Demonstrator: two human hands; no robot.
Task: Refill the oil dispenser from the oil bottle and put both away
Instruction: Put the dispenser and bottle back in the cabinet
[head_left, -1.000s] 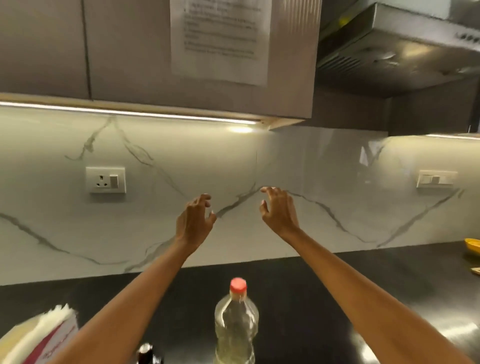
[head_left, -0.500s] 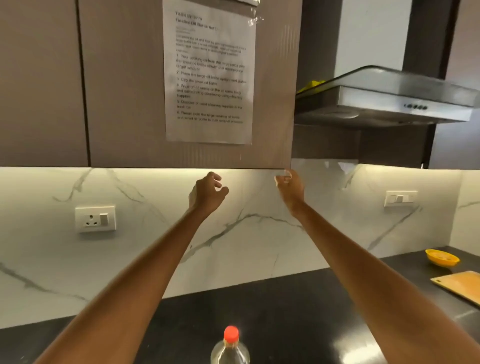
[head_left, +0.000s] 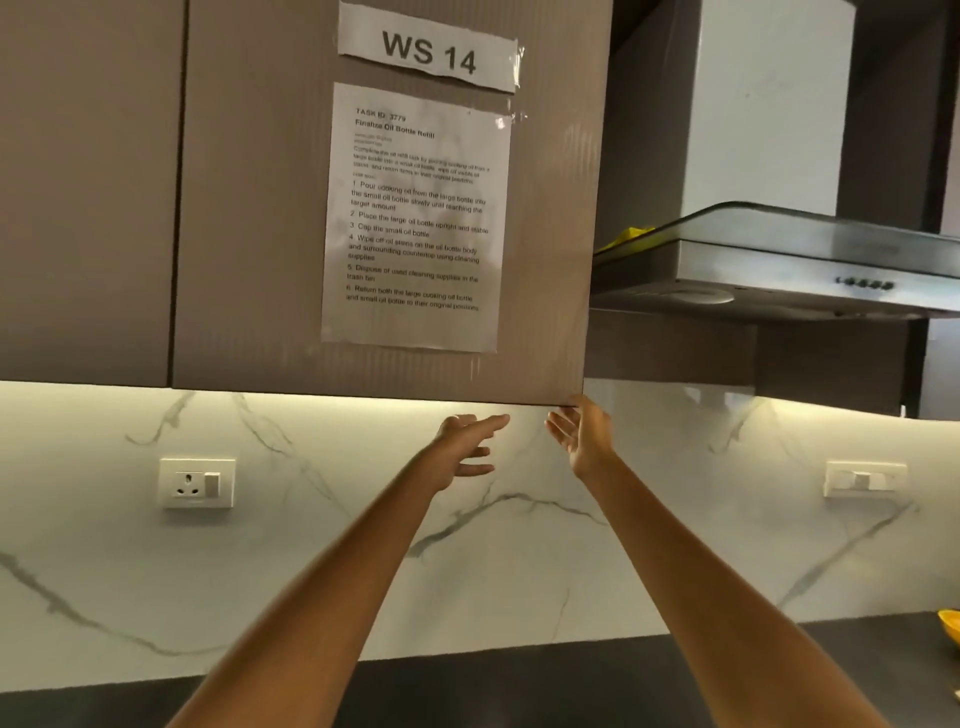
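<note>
Both your hands are raised with fingers spread, holding nothing, just under the wall cabinet door.

Your right hand has its fingertips at the door's lower right corner; whether they hook the edge you cannot tell from this view. Your left hand hovers just beside it, fingers extended, apart from the door. An instruction sheet and a "WS 14" label are taped to the door. Neither the oil bottle nor the dispenser shows; only a strip of dark countertop is visible below.

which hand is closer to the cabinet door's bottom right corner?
Right. The right hand is at the cabinet door corner, seemingly touching; the left hand hangs below the bottom edge, further left.
</note>
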